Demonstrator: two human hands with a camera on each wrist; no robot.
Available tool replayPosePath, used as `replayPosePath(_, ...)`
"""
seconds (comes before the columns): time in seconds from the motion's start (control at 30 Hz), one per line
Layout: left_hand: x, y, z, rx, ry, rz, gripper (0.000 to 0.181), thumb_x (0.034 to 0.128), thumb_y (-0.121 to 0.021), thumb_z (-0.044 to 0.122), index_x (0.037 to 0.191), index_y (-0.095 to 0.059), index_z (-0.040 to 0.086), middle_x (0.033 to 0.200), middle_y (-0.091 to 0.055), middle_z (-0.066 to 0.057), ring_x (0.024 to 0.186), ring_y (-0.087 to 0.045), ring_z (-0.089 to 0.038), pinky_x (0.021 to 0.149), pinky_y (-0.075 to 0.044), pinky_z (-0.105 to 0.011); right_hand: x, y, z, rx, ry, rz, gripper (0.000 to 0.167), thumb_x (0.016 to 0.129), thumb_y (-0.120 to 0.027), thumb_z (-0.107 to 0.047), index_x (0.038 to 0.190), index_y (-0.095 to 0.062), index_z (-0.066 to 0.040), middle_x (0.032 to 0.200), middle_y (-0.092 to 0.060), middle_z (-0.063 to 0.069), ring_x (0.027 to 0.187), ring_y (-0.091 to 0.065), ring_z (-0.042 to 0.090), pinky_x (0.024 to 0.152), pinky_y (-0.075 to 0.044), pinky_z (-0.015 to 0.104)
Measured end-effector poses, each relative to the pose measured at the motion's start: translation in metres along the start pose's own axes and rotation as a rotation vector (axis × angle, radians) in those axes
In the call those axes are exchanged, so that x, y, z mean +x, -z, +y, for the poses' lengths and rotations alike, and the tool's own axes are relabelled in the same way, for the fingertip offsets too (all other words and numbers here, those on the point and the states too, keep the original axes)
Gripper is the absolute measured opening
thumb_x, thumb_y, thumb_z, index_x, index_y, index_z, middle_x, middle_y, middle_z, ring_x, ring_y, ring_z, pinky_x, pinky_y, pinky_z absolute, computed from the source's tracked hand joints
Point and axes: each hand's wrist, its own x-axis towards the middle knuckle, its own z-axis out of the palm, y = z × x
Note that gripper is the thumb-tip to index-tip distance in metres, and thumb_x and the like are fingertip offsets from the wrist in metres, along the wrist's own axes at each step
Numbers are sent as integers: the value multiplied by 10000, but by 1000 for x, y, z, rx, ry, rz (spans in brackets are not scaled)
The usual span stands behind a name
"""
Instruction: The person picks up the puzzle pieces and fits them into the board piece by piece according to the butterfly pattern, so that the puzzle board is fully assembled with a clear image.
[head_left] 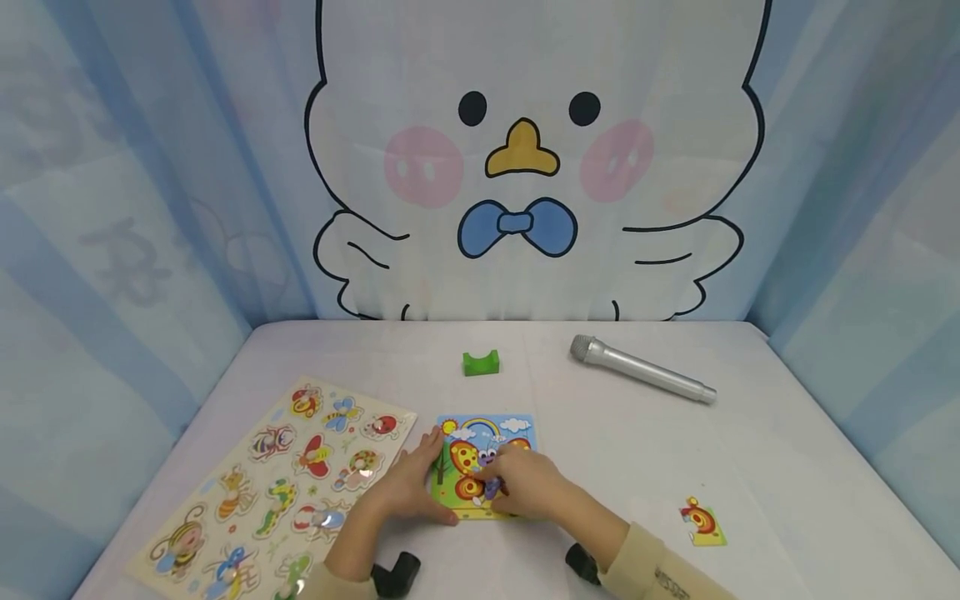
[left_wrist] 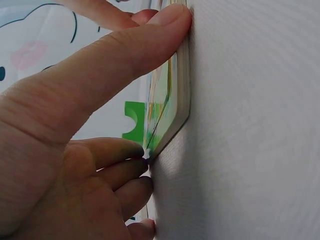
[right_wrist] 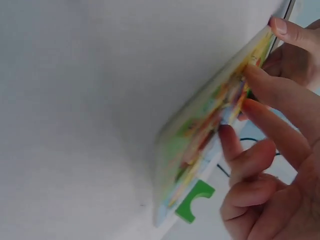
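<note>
A small square butterfly jigsaw puzzle [head_left: 442, 503] lies on the table between both hands. My left hand [head_left: 405, 487] braces its left side, with the thumb at the front edge and the fingers along the left edge. In the left wrist view the thumb [left_wrist: 167, 22] rests on the board's rim, and the fingers look nearly straight. My right hand [head_left: 534, 483] is over the picture, thumb and index finger pinching a purple puzzle piece [head_left: 492, 488] at the butterfly's body. Its other fingers are curled in the right wrist view. The hand hides the puzzle's right part.
To the left lies a large insect peg-puzzle board [head_left: 300, 492]. A green arched block [head_left: 481, 363] stands behind the puzzle, and a silver microphone [head_left: 645, 371] lies at the back right. One loose puzzle piece [head_left: 702, 522] is at the right. Patterned curtains [head_left: 135, 250] surround the table.
</note>
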Motion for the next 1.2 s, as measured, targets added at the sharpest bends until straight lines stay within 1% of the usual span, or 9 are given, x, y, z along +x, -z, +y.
replayPosePath(0.1, -1, 0, 1, 4, -6, 4, 1098, 568, -859, 289, 1421, -243, -24, 1499, -151, -173, 1370, -112, -343, 1090, -54, -549, -2, 0, 6, 68, 15, 18, 335, 759, -710, -212, 1090, -689, -167, 929, -629, -46, 790, -540, 68, 650, -483, 227)
replayPosePath(0.2, -1, -1, 1, 9, -13, 10, 1101, 564, -860, 289, 1419, -243, -30, 1498, -152, -177, 1368, -116, -347, 1090, -51, -550, -5, 3, 9, 130, 11, 18, 339, 770, -702, -235, 1098, -679, -155, 1020, -657, -24, 900, -585, 102, 754, -505, 284)
replayPosePath(0.3, 0, -2, 0, 12, -14, 13, 1109, 559, -863, 291, 1419, -242, -32, 1498, -149, -178, 1367, -117, -349, 1089, -47, -552, -8, 6, 13, 162, 14, 39, 362, 755, -717, -237, 1103, -675, -143, 984, -655, -18, 846, -583, 103, 708, -494, 262)
replayPosePath(0.37, 1, -2, 0, 13, -10, 13, 1112, 557, -863, 294, 1420, -241, -30, 1500, -146, -174, 1368, -115, -348, 1088, -46, -553, -11, 6, 16, 162, 20, 65, 368, 752, -722, -241, 1105, -674, -148, 982, -644, -19, 860, -581, 124, 713, -492, 282)
replayPosePath(0.57, 1, -2, 0, 13, -1, 15, 1122, 548, -867, 290, 1421, -238, -29, 1500, -147, -171, 1369, -115, -345, 1092, -48, -544, -23, 9, 25, 234, 20, 129, 365, 763, -720, -237, 1102, -665, -113, 1011, -655, 17, 931, -598, 195, 814, -494, 390)
replayPosePath(0.7, 1, -2, 1, 13, 4, 18, 1126, 542, -870, 287, 1420, -240, -30, 1499, -149, -171, 1369, -118, -343, 1093, -52, -541, -30, 11, 30, 271, 22, 163, 382, 758, -730, -237, 1104, -660, -92, 997, -658, 26, 726, -565, 124, 649, -489, 265)
replayPosePath(0.8, 1, -2, 2, 15, 7, 20, 1126, 540, -871, 289, 1419, -244, -29, 1499, -151, -171, 1369, -120, -340, 1094, -53, -540, -35, 13, 34, 282, 14, 186, 383, 752, -740, -226, 1099, -660, -85, 982, -651, 26, 588, -458, 55, 511, -415, 198)
replayPosePath(0.93, 0, -2, 2, 12, 16, 24, 1124, 538, -873, 286, 1418, -249, -28, 1499, -156, -170, 1370, -119, -338, 1094, -53, -540, -42, 17, 39, 305, 17, 215, 368, 756, -740, -217, 1083, -661, -68, 956, -648, 31, 540, -399, 21, 481, -392, 188)
replayPosePath(1.2, 0, -3, 2, 7, 17, 27, 1124, 532, -876, 285, 1415, -256, -30, 1498, -161, -171, 1371, -115, -339, 1093, -53, -542, -61, 24, 52, 314, 22, 276, 372, 761, -737, -243, 1093, -659, -94, 948, -646, 28, 619, -476, 39, 530, -413, 191)
